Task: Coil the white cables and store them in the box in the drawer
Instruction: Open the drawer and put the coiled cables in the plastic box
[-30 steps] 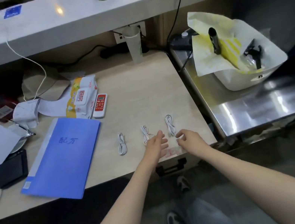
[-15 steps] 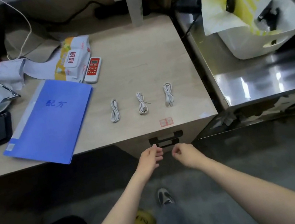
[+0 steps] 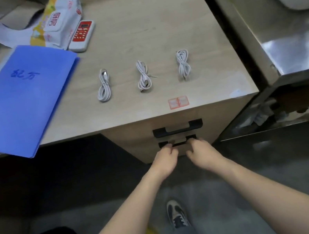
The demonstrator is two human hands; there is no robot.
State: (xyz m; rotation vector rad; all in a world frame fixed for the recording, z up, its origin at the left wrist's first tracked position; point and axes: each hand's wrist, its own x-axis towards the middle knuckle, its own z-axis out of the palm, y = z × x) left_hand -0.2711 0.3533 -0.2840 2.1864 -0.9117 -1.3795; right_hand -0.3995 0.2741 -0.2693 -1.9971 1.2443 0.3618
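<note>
Evidently both hands, left hand (image 3: pixel 166 159) and right hand (image 3: pixel 202 152), curled onto the lower drawer handle (image 3: pixel 177 141) to open it, below three coiled cables (image 3: pixel 143 76) waiting on top.

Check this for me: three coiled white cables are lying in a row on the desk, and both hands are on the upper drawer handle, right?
Not quite. The three coiled white cables do lie in a row on the desk, but the left hand and right hand are at the lower drawer handle; the upper handle is untouched. The head view shows this.
</note>
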